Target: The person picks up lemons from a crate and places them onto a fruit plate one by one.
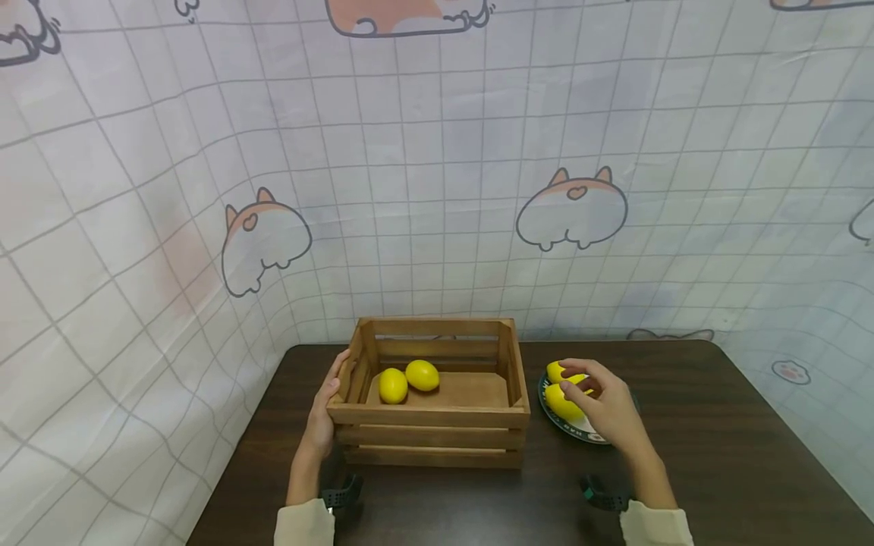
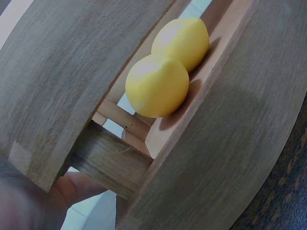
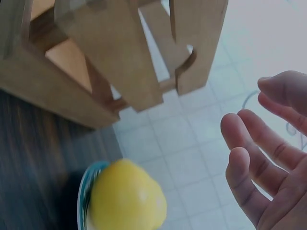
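My left hand point(image 1: 324, 409) rests against the outer left side of a slatted wooden crate point(image 1: 433, 415), its fingers reaching up toward the rim. Seen through the front slats in the left wrist view, two yellow lemons point(image 2: 157, 86) sit close together inside; from above they lie in the crate's left half. Over a dark-rimmed plate point(image 1: 573, 432), my right hand point(image 1: 611, 406) hovers with fingers apart and slightly bent, holding nothing. More lemons point(image 1: 563, 402) lie on that plate, partly hidden by the hand. One plate lemon point(image 3: 127, 196) appears below the fingers in the right wrist view.
The crate and plate stand side by side on a dark wooden table point(image 1: 696, 425). Behind and to the left hangs a pale gridded sheet point(image 1: 437, 189) printed with cartoon corgis. A dark wristband point(image 1: 604, 497) sits at each wrist.
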A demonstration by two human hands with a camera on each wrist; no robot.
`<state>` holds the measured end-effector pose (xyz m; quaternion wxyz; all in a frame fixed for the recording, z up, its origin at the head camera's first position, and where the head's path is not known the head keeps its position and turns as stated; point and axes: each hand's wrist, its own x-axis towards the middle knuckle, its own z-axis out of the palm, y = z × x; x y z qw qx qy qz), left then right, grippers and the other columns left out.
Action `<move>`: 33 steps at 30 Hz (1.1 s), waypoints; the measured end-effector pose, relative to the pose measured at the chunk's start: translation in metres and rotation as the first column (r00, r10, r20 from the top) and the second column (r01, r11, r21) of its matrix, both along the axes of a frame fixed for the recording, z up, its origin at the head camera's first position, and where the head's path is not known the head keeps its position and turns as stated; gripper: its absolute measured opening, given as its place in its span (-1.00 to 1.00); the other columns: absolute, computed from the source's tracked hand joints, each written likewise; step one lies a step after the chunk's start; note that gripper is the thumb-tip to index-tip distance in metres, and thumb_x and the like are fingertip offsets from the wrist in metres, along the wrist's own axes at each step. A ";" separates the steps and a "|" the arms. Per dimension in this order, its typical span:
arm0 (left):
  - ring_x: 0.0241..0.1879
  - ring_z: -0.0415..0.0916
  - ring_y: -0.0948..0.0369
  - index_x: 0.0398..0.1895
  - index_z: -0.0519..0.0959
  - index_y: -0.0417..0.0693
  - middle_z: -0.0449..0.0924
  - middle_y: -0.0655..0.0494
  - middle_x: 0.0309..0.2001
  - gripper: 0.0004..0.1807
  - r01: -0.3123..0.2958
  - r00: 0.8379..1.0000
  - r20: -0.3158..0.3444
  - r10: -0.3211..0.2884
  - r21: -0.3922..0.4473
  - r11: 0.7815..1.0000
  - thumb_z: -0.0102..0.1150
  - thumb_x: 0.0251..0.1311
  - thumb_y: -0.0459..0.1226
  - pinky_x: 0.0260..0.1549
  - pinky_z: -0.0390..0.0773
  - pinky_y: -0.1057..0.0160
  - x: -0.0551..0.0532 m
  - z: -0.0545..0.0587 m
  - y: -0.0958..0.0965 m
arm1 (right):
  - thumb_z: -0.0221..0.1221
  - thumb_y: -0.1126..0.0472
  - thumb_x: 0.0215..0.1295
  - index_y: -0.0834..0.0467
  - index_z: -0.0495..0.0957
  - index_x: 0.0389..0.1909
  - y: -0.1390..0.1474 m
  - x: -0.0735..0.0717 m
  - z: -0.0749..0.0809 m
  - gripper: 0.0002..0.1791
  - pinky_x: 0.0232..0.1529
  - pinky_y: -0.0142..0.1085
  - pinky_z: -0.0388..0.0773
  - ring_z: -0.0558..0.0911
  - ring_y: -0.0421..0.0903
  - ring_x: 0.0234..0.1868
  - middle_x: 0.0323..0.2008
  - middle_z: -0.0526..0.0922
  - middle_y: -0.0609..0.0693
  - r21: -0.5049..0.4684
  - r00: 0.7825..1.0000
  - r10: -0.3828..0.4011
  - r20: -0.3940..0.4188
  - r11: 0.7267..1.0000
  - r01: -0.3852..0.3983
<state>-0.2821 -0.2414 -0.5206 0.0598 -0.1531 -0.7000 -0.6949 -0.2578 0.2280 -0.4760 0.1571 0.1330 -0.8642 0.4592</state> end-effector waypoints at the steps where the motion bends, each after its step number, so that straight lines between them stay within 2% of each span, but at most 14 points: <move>1: 0.62 -0.28 -0.12 0.66 -0.01 0.22 -0.25 0.05 0.68 -0.38 0.000 1.000 0.000 0.000 0.002 1.000 -0.49 0.58 -0.05 0.41 -0.30 -0.52 0.000 0.000 0.001 | 0.23 0.18 0.44 0.09 0.59 0.20 -0.002 0.001 0.002 -0.65 -0.20 -0.40 0.61 0.65 -0.28 -0.23 -0.01 0.70 0.13 -0.008 1.000 0.008 -0.004 1.000 -0.009; 8: 0.61 -0.24 -0.14 0.66 -0.01 0.23 -0.23 0.04 0.68 -0.39 0.004 1.000 0.002 -0.004 0.009 1.000 -0.50 0.58 -0.06 0.42 -0.28 -0.51 0.000 0.001 0.001 | 0.23 0.21 0.44 0.04 0.61 0.17 -0.020 0.007 0.018 -0.68 -0.23 -0.39 0.61 0.68 -0.25 -0.21 -0.05 0.69 0.11 -0.082 0.997 0.073 -0.032 0.994 -0.076; 16: 0.61 -0.23 -0.17 0.66 -0.01 0.21 -0.22 0.02 0.68 -0.38 0.003 1.000 -0.004 -0.003 0.004 1.000 -0.50 0.57 -0.06 0.41 -0.27 -0.52 0.000 0.001 0.001 | 0.23 0.26 0.43 0.04 0.60 0.16 -0.034 0.008 0.029 -0.68 -0.22 -0.36 0.62 0.68 -0.22 -0.23 -0.06 0.69 0.11 -0.091 0.982 0.170 -0.076 0.980 -0.177; 23: 0.61 -0.25 -0.17 0.66 -0.02 0.21 -0.23 0.02 0.68 -0.37 0.006 1.000 -0.008 -0.006 -0.001 1.000 -0.51 0.57 -0.05 0.40 -0.28 -0.53 0.000 0.000 0.000 | 0.25 0.26 0.40 0.09 0.61 0.17 -0.049 0.003 0.042 -0.66 -0.24 -0.34 0.61 0.64 -0.20 -0.25 -0.13 0.69 0.00 -0.027 0.964 0.252 -0.085 0.967 -0.255; 27: 0.61 -0.25 -0.16 0.66 -0.02 0.23 -0.23 0.03 0.68 -0.38 0.004 1.000 -0.006 -0.004 -0.005 1.000 -0.51 0.57 -0.05 0.40 -0.29 -0.53 -0.001 0.000 0.000 | 0.27 0.22 0.40 -0.01 0.62 0.14 -0.058 0.000 0.051 -0.68 -0.26 -0.32 0.62 0.62 -0.22 -0.31 -0.17 0.67 -0.12 0.043 0.951 0.294 -0.097 0.956 -0.291; 33: 0.61 -0.24 -0.17 0.66 -0.02 0.22 -0.22 0.04 0.68 -0.38 0.008 1.000 -0.005 -0.008 0.000 1.000 -0.51 0.57 -0.05 0.40 -0.27 -0.53 0.000 0.000 0.000 | 0.29 0.25 0.38 -0.08 0.63 0.10 -0.069 -0.006 0.063 -0.68 -0.32 -0.34 0.59 0.57 -0.23 -0.36 -0.15 0.66 -0.15 0.131 0.910 0.394 -0.131 0.917 -0.378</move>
